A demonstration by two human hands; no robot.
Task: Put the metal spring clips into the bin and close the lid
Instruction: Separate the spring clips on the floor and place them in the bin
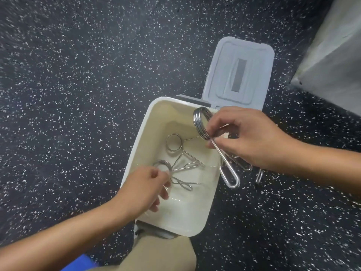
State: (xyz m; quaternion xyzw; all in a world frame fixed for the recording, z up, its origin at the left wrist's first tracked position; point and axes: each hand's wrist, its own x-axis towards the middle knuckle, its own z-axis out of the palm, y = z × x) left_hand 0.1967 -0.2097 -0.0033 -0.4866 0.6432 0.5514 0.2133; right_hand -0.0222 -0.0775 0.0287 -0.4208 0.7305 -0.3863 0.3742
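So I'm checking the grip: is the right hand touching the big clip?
Touching. The head view shows the right hand pinching the clip at its coil.

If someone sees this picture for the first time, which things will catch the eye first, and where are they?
The white bin stands open in the middle on the dark speckled floor, its grey lid flipped back behind it. Over its right rim, the right hand holds a shiny spring clip. The left hand reaches into the bin, where other clips already lie.
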